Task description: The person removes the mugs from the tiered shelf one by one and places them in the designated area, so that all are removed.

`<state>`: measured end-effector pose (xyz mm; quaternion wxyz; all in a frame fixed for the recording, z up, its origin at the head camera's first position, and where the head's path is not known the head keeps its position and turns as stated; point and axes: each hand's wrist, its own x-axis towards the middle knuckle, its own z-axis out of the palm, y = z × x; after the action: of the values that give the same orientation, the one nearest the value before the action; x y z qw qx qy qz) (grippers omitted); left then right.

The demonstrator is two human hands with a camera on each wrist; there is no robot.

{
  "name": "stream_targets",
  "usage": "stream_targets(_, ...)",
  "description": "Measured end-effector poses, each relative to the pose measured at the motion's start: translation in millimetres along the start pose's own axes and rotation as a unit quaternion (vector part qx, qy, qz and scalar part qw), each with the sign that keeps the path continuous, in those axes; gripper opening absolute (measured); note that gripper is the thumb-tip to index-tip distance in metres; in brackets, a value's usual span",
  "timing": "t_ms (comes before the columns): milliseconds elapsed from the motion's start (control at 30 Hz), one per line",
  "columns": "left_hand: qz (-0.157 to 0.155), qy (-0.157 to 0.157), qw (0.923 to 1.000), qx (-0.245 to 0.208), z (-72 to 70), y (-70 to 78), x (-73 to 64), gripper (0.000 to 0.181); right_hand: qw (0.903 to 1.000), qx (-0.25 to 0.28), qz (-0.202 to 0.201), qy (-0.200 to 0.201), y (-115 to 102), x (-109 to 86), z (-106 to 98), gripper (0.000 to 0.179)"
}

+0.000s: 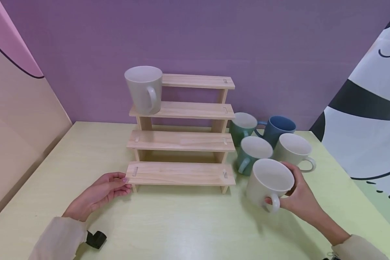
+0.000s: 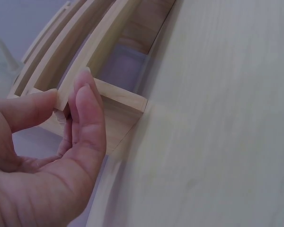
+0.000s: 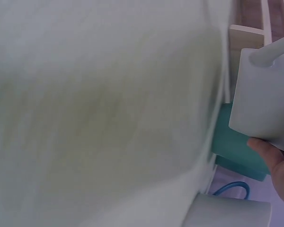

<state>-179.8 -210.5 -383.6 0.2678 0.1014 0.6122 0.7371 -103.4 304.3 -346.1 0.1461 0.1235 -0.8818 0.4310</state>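
A wooden stepped shelf (image 1: 182,140) with several tiers stands on the table. My left hand (image 1: 100,191) pinches the left end of its lowest board (image 2: 98,52) between thumb and fingers. In my right hand (image 1: 300,195) is a white mug (image 1: 269,180), held above the table to the right of the shelf, upright with its handle toward me. The right wrist view shows this mug (image 3: 265,97) with the hand (image 3: 279,165) at its side. Another white mug (image 1: 144,90) stands at the left end of the second board from the top, handle turned forward and right.
Right of the shelf stand two green mugs (image 1: 235,131), a blue mug (image 1: 274,135) and a white mug (image 1: 284,153), close together behind the held mug. A purple wall (image 1: 195,43) rises behind the table (image 1: 188,224). Printed panels (image 1: 360,97) flank both sides.
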Motion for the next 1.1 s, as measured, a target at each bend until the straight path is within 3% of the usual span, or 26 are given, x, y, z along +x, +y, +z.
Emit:
stream_targets(233, -0.001, 0.002, 1.0, 0.004, 0.1, 0.1, 0.6, 0.016, 0.9998, -0.003, 0.013, -0.013, 6, -5.4, 3, 0.102)
stream_targets(733, 0.0, 0.002, 1.0, 0.0, -0.2, -1.2, 0.1, 0.015, 0.9994, 0.031, -0.012, 0.001, 15, -11.6, 10, 0.106)
stream_targets(1100, 0.002, 0.003, 1.0, -0.001, 1.8, 0.7, -1.2, 0.016, 0.9996, 0.022, -0.015, -0.007, 18, -10.8, 10, 0.108)
